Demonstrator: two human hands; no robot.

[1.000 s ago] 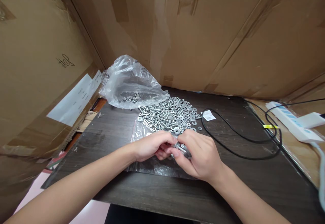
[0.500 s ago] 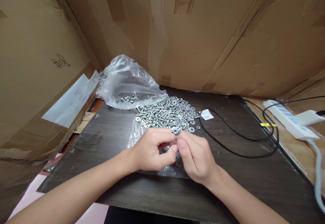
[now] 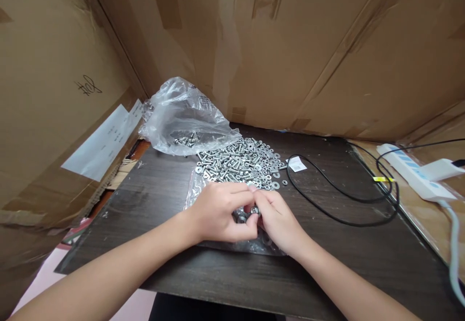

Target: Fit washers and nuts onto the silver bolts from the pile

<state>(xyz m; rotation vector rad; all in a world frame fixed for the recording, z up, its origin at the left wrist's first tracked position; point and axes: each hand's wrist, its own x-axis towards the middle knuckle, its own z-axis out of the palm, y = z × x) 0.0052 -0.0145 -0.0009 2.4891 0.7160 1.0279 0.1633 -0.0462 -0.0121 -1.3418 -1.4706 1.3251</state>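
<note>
Over the front of the dark table, my left hand (image 3: 218, 212) and my right hand (image 3: 278, 221) meet with fingers closed. A small metal bolt (image 3: 255, 209) shows between the left thumb and the right fingers; both hands grip it, though its far end is hidden. Beneath them lies a flat clear zip bag (image 3: 194, 187) with several metal pieces on or in it, partly covered by the hands. Just beyond is a heap of loose bolts, nuts and washers (image 3: 232, 161). A large clear plastic bag (image 3: 181, 112) lies open behind the heap, some bolts inside its mouth.
Cardboard walls (image 3: 290, 59) enclose the dark table (image 3: 145, 204) at the back and sides. To the right, a looped black cable (image 3: 337, 224) lies near a small white label (image 3: 296, 164). A white power strip (image 3: 410, 170) sits beyond the table's right edge.
The fingers have shifted around the bolt, and more metal now shows between them. My right hand has turned slightly, its thumb now pointing up towards the left fingertips. The heap looks unchanged.
</note>
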